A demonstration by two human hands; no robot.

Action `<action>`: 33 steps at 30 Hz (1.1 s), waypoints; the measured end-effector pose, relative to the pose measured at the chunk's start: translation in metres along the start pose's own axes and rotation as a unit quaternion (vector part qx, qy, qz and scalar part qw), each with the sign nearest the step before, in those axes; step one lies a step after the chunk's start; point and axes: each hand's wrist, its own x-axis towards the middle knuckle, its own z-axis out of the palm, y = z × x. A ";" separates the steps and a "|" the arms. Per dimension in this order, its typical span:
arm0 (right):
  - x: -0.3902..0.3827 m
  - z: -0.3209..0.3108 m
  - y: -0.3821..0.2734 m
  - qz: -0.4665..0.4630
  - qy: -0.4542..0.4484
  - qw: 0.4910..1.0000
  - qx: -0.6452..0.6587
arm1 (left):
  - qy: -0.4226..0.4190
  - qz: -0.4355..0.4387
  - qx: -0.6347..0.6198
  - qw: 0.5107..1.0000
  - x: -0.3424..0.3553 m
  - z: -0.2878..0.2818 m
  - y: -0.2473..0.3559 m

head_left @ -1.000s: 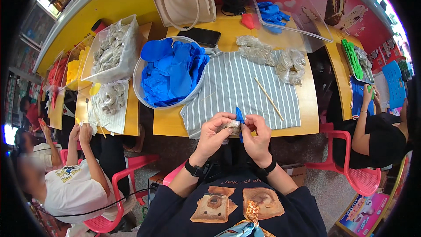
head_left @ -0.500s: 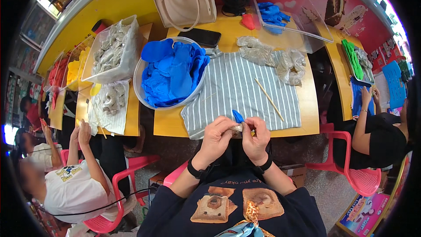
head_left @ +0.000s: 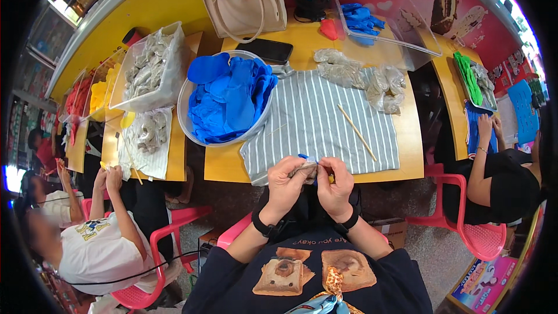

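Observation:
My left hand [head_left: 285,181] and my right hand [head_left: 336,181] meet just beyond the near table edge, fingers closed in pinches. Between them is a small greyish pouch [head_left: 310,164] with a bit of blue rubber on it; my fingers cover most of it. The left hand grips the pouch, and the right thumb and fingers pinch at its right side. Beyond my hands a grey-and-white striped cloth [head_left: 325,119] covers part of the table. A thin wooden stick [head_left: 357,131] lies on it. To the left, a clear round tub [head_left: 182,117] holds many flat blue rubber pieces [head_left: 232,102].
Clear bags of greyish filling [head_left: 385,88] rest at the cloth's far right corner. Behind are a phone [head_left: 264,50], a beige tote bag [head_left: 256,9], a black fan [head_left: 310,0] and a clear bin [head_left: 395,52] with blue gloves-like pieces. Co-workers sit at tables on both sides.
The blue piece that stuck up between my fingers now lies lower, mostly tucked behind the pouch. Both hands have shifted slightly, the right one pulling a little toward me.

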 end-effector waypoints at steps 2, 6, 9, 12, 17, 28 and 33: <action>0.001 0.001 -0.002 0.023 0.020 0.999 0.017 | -0.006 0.013 -0.007 1.000 0.001 0.003 0.009; 0.000 0.002 -0.003 0.049 0.040 0.998 0.031 | -0.048 0.080 0.030 0.995 0.001 -0.003 -0.004; -0.008 0.005 0.002 0.049 0.054 0.996 0.048 | 0.010 0.003 0.042 0.999 -0.002 -0.003 -0.007; -0.010 0.008 0.004 0.058 0.058 0.995 0.061 | 0.051 -0.119 0.029 0.991 -0.005 -0.001 -0.005; -0.006 0.007 0.003 0.074 0.061 0.993 0.066 | -0.004 -0.041 0.001 0.999 -0.004 0.000 0.005; -0.008 0.011 0.006 0.092 0.034 0.991 0.093 | 0.088 0.161 0.264 0.947 0.001 0.010 -0.002; -0.009 0.010 0.009 0.109 0.037 0.987 0.116 | 0.007 0.150 0.185 0.971 0.005 0.006 0.019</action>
